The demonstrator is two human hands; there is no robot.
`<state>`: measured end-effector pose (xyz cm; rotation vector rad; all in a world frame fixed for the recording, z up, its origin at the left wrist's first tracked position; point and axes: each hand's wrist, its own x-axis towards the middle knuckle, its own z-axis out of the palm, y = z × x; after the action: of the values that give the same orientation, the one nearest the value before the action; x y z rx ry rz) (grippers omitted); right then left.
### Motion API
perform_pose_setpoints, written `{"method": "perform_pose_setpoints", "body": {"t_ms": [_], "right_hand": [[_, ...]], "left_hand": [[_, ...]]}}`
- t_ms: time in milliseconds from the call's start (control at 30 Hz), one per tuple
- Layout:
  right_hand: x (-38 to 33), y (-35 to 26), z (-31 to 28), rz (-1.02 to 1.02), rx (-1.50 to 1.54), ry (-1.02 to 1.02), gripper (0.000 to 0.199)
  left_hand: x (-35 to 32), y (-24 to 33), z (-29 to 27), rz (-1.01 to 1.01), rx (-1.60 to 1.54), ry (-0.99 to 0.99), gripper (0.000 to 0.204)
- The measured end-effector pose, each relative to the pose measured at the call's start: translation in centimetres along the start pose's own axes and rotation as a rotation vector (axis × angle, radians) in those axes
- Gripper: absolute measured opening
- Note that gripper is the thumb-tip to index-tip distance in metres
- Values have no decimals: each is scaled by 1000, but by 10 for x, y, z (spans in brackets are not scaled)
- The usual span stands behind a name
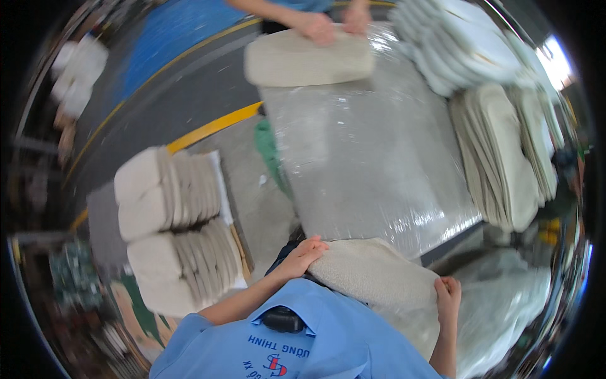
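Note:
A cream, long rounded seat cushion (pixel 372 271) with a textured fabric face is held in front of my body, at the near edge of the table. My left hand (pixel 304 258) holds its left end, fingers lying along the edge. At the other end my right hand (pixel 447 292) grips the corner, with the thumb and curled fingers on the rim. The cushion's underside is hidden. Under and beyond it, the grey table (pixel 372 158) is covered with shiny clear plastic film.
Across the table, a co-worker's hands (pixel 328 26) hold a similar cream cushion (pixel 309 60). Cushions stand stacked at the right (pixel 499 151), below white padded pieces (pixel 461 44). Cushion stacks (pixel 167 196) stand low at the left. A translucent plastic bag (pixel 505 309) lies beside my right arm.

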<state>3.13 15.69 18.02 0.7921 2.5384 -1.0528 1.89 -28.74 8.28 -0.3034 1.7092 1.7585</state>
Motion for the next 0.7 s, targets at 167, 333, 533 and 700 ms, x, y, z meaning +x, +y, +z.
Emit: {"method": "perform_pose_setpoints", "body": {"t_ms": [167,333,533,700], "right_hand": [[46,-9,-23,-298,-205,-220,25],[107,-26,-28,-407,-437,-471,27],[112,-100,-14,-371,-970,-768,28],[30,-176,49,-1303,-1065,-964,44]], "left_hand": [[-52,-7,57,109,-36,400,44],[-71,-48,128,29,-305,829,58],[-79,-61,180,176,-924,839,79],[-87,-75,216,343,-932,770,78]]}}
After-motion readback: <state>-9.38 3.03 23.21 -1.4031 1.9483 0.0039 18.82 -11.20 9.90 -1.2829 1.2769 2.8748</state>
